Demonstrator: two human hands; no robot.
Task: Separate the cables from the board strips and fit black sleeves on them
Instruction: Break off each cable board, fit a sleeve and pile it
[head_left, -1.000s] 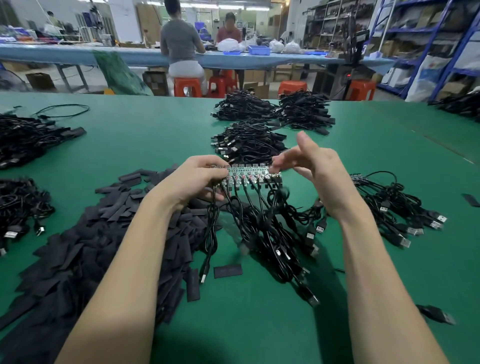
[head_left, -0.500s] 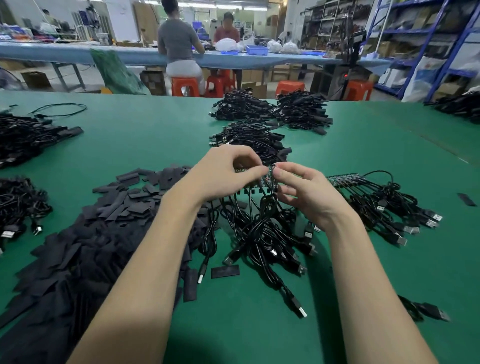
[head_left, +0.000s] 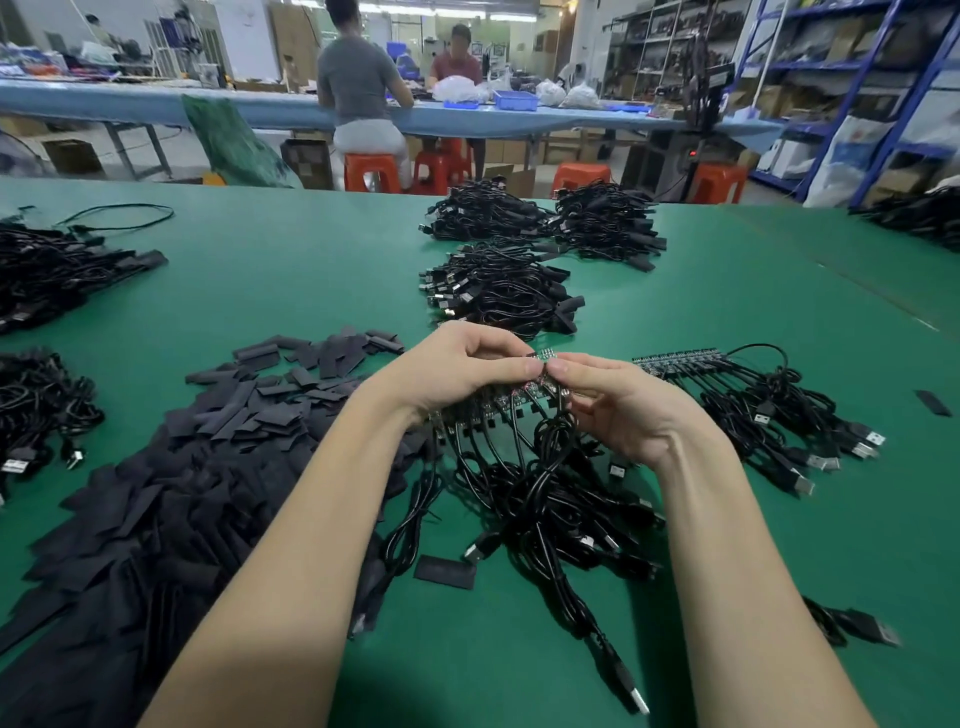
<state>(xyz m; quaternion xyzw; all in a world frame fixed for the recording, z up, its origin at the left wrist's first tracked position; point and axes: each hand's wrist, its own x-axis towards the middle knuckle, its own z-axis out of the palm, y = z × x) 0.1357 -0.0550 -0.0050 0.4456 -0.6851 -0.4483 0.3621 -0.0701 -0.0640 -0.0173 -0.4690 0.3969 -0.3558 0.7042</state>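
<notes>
The step in hand looks like snapping 1 end piece, with its cable, off the board strip (head_left: 511, 396). To do it well, the person should keep the 2 pinches close on either side of the break line, bend sharply there, and let the hanging cables (head_left: 540, 483) stay slack so no solder joint is pulled.

The left hand (head_left: 457, 371) curls its fingers over the strip's near length and pinches it at the top, thumb against forefinger. The right hand (head_left: 623, 402) pinches the strip's far end piece, its thumb tip touching the left thumb tip. The strip runs tilted below both hands, mostly hidden by the left palm. Left of the strip lies the heap of black sleeves (head_left: 218, 447); right of it a second board strip (head_left: 675, 359) lies untouched on the green table (head_left: 291, 291).
</notes>
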